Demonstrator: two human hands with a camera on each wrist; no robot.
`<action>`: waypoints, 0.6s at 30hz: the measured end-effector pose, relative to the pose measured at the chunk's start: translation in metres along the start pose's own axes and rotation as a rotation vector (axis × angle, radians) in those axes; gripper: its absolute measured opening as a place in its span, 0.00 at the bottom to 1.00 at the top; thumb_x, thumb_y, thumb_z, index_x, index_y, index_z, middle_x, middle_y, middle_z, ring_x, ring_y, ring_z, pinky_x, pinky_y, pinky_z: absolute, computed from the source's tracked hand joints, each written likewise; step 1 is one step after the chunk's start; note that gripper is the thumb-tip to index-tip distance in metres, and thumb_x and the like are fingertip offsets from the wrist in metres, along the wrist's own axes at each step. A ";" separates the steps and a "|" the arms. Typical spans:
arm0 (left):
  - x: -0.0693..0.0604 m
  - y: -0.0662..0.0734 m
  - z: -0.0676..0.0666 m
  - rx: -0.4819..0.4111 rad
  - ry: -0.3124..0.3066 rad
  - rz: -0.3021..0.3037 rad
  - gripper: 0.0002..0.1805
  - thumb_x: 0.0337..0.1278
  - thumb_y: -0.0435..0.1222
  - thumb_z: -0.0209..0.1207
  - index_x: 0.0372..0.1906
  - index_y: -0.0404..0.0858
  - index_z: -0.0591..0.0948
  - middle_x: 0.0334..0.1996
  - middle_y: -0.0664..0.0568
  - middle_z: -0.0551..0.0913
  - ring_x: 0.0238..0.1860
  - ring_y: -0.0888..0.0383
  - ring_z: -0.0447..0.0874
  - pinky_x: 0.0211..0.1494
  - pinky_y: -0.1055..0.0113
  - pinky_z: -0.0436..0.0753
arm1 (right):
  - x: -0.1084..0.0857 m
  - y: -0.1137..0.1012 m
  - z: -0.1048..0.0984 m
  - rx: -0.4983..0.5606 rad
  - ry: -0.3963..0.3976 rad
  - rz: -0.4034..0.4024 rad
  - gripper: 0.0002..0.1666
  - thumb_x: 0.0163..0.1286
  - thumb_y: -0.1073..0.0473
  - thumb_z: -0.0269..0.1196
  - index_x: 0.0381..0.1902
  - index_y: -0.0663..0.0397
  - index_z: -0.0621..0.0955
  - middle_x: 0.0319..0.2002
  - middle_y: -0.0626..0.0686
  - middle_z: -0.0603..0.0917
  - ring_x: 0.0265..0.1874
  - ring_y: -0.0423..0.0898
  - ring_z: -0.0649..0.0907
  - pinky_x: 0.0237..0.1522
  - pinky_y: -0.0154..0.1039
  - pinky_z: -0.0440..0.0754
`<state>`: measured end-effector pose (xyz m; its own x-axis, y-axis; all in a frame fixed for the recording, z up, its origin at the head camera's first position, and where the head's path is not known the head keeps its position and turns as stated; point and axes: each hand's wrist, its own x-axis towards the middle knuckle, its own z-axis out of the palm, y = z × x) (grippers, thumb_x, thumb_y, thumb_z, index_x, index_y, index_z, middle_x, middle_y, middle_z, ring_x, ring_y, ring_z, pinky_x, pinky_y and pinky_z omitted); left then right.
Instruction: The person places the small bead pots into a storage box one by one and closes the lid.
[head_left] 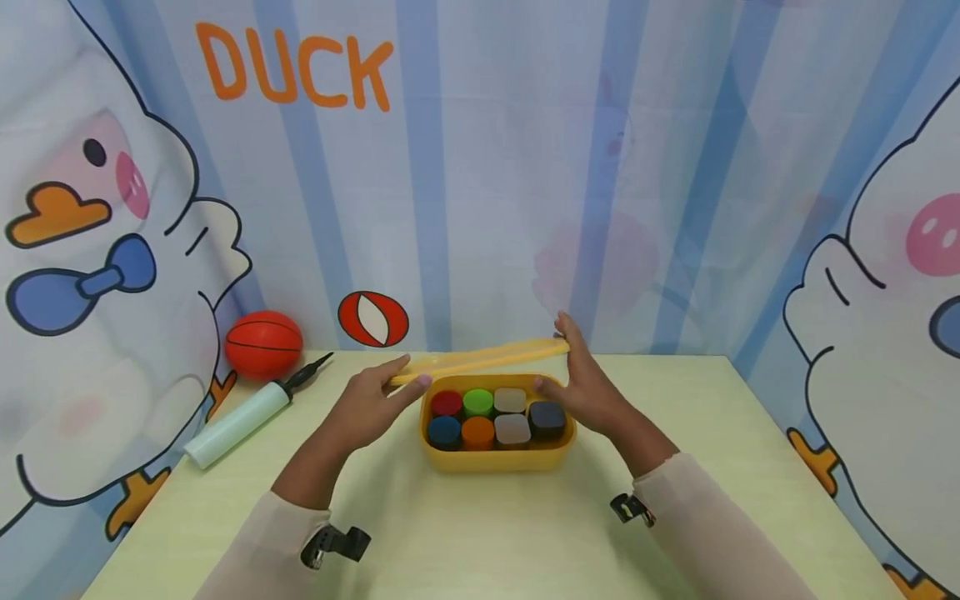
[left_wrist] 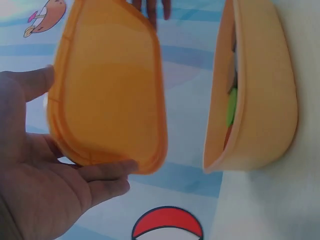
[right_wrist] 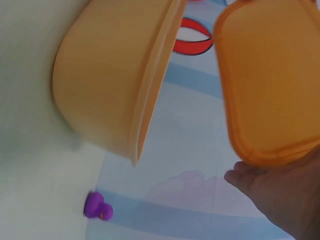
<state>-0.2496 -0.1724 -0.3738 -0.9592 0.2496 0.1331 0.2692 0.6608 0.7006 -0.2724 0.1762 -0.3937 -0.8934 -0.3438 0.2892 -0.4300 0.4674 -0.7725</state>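
Observation:
A yellow lid [head_left: 487, 358] is held tilted above and behind the yellow box [head_left: 495, 461], its right end higher than its left. My left hand [head_left: 371, 406] grips the lid's left end; in the left wrist view, the fingers [left_wrist: 107, 172] lie along its edge. At the other end, my right hand [head_left: 588, 387] holds the lid, with the thumb low over the box's right side. Inside the open box are several round and square-topped pieces, among them a red one [head_left: 447, 404], a green one [head_left: 478, 403], an orange one [head_left: 477, 433] and a dark one [head_left: 547, 419].
A red ball [head_left: 264, 345] and a pale green hand pump [head_left: 238, 423] with a black nozzle lie at the table's left. The right wrist view shows a small purple figure [right_wrist: 97, 205] near the table's back edge. A printed curtain [head_left: 495, 167] hangs behind the table [head_left: 487, 533].

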 end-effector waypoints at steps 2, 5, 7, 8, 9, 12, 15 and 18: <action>0.001 0.000 -0.001 -0.021 -0.037 -0.022 0.47 0.81 0.59 0.57 0.86 0.32 0.60 0.82 0.33 0.68 0.79 0.34 0.73 0.78 0.40 0.78 | -0.003 0.000 0.000 0.069 -0.033 -0.002 0.82 0.62 0.06 0.49 0.91 0.51 0.33 0.91 0.65 0.39 0.88 0.73 0.48 0.84 0.77 0.52; 0.002 0.000 0.000 -0.053 -0.083 -0.047 0.50 0.80 0.59 0.59 0.87 0.31 0.56 0.82 0.33 0.68 0.80 0.35 0.72 0.80 0.40 0.76 | -0.006 0.001 0.000 0.148 -0.063 0.008 0.81 0.67 0.08 0.49 0.90 0.57 0.32 0.90 0.67 0.35 0.87 0.75 0.47 0.83 0.75 0.53; 0.003 -0.001 0.002 -0.085 -0.106 -0.053 0.51 0.79 0.56 0.62 0.88 0.30 0.53 0.82 0.33 0.68 0.80 0.36 0.71 0.82 0.40 0.74 | -0.008 0.005 0.000 0.193 -0.076 0.017 0.78 0.72 0.14 0.55 0.89 0.58 0.32 0.90 0.64 0.30 0.88 0.72 0.42 0.85 0.74 0.50; 0.003 -0.002 0.003 -0.105 -0.112 -0.058 0.51 0.79 0.54 0.63 0.88 0.31 0.53 0.82 0.33 0.68 0.80 0.36 0.71 0.83 0.40 0.73 | -0.009 0.007 0.000 0.201 -0.083 0.029 0.76 0.73 0.18 0.59 0.89 0.56 0.32 0.90 0.62 0.29 0.89 0.70 0.40 0.85 0.73 0.47; 0.004 -0.003 0.005 -0.129 -0.112 -0.061 0.51 0.78 0.51 0.65 0.88 0.31 0.53 0.82 0.34 0.68 0.81 0.36 0.70 0.84 0.40 0.72 | -0.010 0.009 0.000 0.213 -0.090 0.040 0.75 0.74 0.23 0.63 0.90 0.55 0.32 0.90 0.60 0.28 0.89 0.68 0.38 0.86 0.72 0.46; 0.004 -0.005 0.013 -0.196 -0.091 -0.075 0.52 0.75 0.44 0.70 0.89 0.31 0.52 0.86 0.35 0.62 0.84 0.36 0.66 0.86 0.41 0.67 | -0.012 0.017 0.001 0.251 -0.113 0.077 0.75 0.73 0.36 0.73 0.90 0.54 0.33 0.89 0.57 0.23 0.89 0.62 0.28 0.88 0.68 0.42; 0.003 -0.007 0.023 -0.205 -0.039 -0.078 0.55 0.70 0.41 0.74 0.89 0.35 0.53 0.88 0.37 0.57 0.88 0.36 0.58 0.88 0.41 0.63 | -0.014 0.021 0.003 0.256 -0.103 0.132 0.80 0.67 0.43 0.80 0.90 0.54 0.34 0.90 0.56 0.23 0.89 0.62 0.28 0.88 0.67 0.40; 0.002 -0.008 0.034 -0.186 0.011 -0.063 0.56 0.67 0.40 0.76 0.91 0.43 0.53 0.90 0.39 0.51 0.90 0.35 0.51 0.89 0.38 0.58 | -0.015 0.023 0.005 0.226 -0.080 0.171 0.85 0.59 0.46 0.84 0.91 0.51 0.36 0.90 0.57 0.24 0.89 0.64 0.29 0.88 0.69 0.37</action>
<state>-0.2507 -0.1532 -0.4032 -0.9748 0.2033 0.0918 0.1888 0.5326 0.8251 -0.2678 0.1882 -0.4187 -0.9333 -0.3432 0.1054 -0.2260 0.3335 -0.9153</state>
